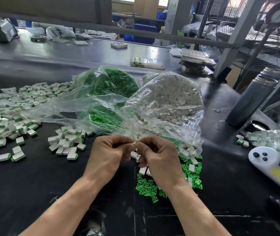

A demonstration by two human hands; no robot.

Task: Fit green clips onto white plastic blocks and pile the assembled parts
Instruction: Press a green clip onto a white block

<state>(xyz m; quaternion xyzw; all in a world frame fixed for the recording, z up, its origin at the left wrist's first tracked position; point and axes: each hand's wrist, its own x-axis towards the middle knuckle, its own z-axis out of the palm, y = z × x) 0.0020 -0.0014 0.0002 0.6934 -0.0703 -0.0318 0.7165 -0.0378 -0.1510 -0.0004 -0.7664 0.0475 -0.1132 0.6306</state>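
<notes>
At far left on the black counter (33, 193), a pile of assembled parts (8, 113). Centre: left hand (109, 151) and right hand (154, 156), each grip pinched narrow on 1 white block (134, 143) held between them. Behind: bag of green clips (108, 82), bag of white blocks (173, 97). Loose green clips (149, 188) lie beneath the right hand.
</notes>
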